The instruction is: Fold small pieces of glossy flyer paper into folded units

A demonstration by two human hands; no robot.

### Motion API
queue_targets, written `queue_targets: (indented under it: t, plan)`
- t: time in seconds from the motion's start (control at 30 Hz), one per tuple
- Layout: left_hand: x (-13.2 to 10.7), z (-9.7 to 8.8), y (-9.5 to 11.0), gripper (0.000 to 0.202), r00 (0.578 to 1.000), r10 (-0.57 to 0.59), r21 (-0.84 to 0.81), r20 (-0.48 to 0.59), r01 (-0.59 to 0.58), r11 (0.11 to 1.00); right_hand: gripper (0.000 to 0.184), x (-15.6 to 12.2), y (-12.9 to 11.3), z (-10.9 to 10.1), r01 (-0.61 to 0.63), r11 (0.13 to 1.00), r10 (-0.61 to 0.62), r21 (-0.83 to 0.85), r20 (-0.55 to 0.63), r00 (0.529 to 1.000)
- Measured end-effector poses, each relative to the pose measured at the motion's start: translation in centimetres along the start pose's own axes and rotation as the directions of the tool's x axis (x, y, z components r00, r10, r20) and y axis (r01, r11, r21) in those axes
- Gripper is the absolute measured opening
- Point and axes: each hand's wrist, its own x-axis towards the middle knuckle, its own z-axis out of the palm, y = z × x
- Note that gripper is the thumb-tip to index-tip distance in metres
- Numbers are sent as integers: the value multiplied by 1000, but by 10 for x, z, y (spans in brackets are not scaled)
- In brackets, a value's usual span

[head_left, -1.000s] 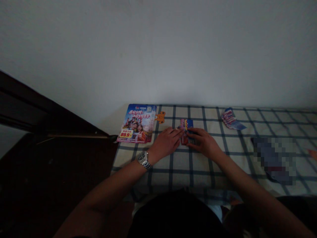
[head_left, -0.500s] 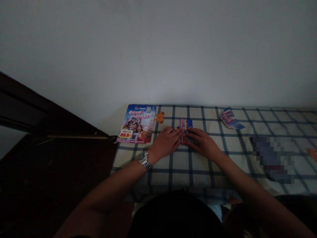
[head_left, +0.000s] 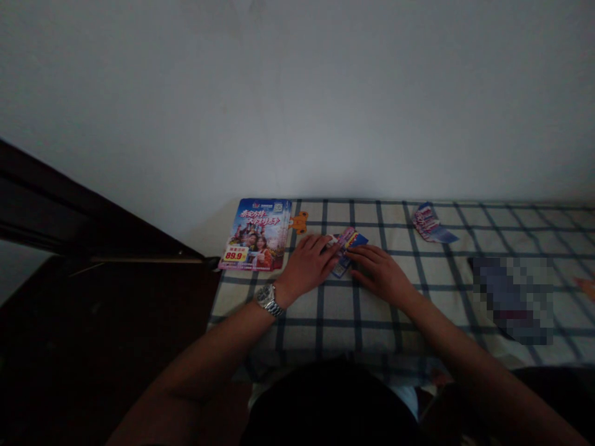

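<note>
A folded flyer (head_left: pixel 346 240) in pink, blue and yellow lies slantwise on the checked cloth, between my two hands. My left hand (head_left: pixel 307 265), with a metal watch at the wrist, presses its fingertips on the flyer's left side. From the other side my right hand (head_left: pixel 382 272) grips the right edge with bent fingers. Parts of the paper are hidden under the fingers. To the left lies a stack of unfolded flyers (head_left: pixel 255 240), printed in blue and pink with a yellow price label.
A fanned pile of folded flyers (head_left: pixel 428 223) rests toward the back right. A dark object, blurred by pixelation (head_left: pixel 509 303), lies farther right. An orange bear figure (head_left: pixel 299 222) shows beside the stack. The checked cloth (head_left: pixel 302 328) meets a pale wall (head_left: pixel 325 111) behind.
The folded flyer has turned from upright to slanted, its top tipping right, and shows a different face. Both hands stay on it with slightly shifted fingers.
</note>
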Motion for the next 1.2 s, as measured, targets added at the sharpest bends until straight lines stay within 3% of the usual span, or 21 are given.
queue_targets:
  t: [0.4,0.87,1.2]
  plan:
    - [-1,0,-4,41,1000,-2,-104,25,5,995,41,10,9,-4,31,999,-30,25,-27,999]
    - [-3,3,-18,50,998,49,-177,34,-43,983,41,12,15,7,30,997,-28,70,-35,999]
    - [-1,3,-18,38,999,49,-164,6,-47,985,40,11,16,8,23,994,-20,103,-37,999]
